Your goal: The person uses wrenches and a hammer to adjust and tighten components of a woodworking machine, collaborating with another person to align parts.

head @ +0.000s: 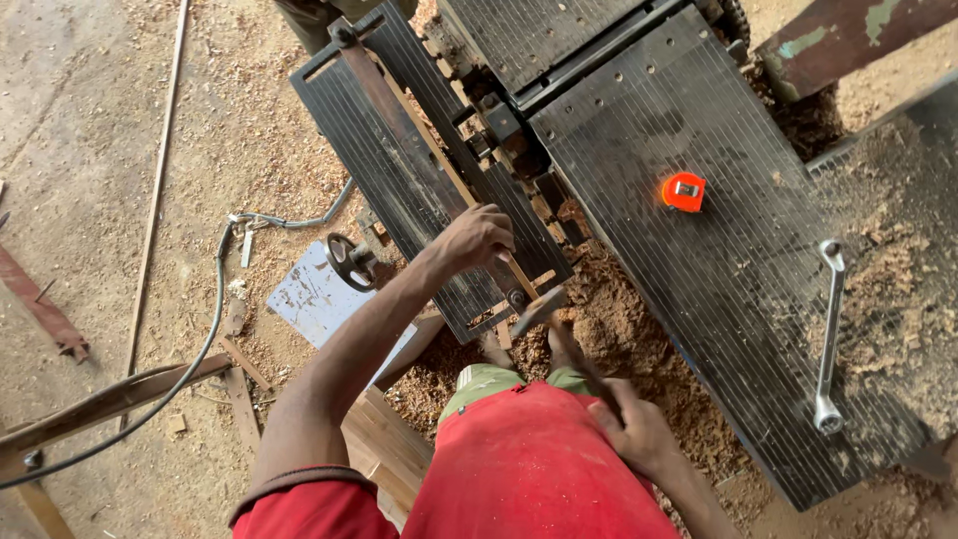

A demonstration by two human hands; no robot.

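I look down at a dark ribbed woodworking machine. My left hand [475, 238] rests on the long metal fence bar [399, 120] that lies across the left ribbed table [374, 170], fingers curled over it near its bolted end. My right hand [631, 427] grips the wooden handle of a hammer [544, 319]; its metal head is blurred close to the bolt at the table's near edge.
An orange tape measure [684, 191] and a long combination spanner [828, 334] lie on the right ribbed table [699, 250]. Sawdust covers the floor and the gap. A black handwheel [347, 261], a cable [205, 339] and wood offcuts [384, 444] sit to the left.
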